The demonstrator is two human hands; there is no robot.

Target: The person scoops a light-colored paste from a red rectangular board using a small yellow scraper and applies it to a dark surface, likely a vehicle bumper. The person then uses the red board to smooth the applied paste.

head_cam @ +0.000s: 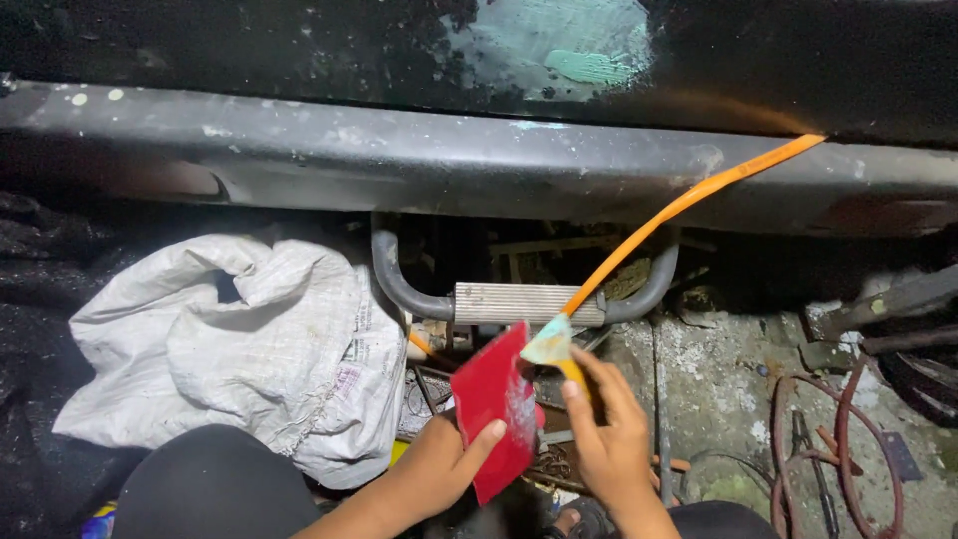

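Dark vehicle sill (479,160) behind; white sack (239,349) left; left hand (439,464) grips red card (496,404).

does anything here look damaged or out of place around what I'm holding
Yes. The dark vehicle panel above the bumper bar carries a rough pale green filler patch, unlike the black around it. Pale specks dot the bar. The left hand holds a red card; the right hand holds a putty-smeared scraper.
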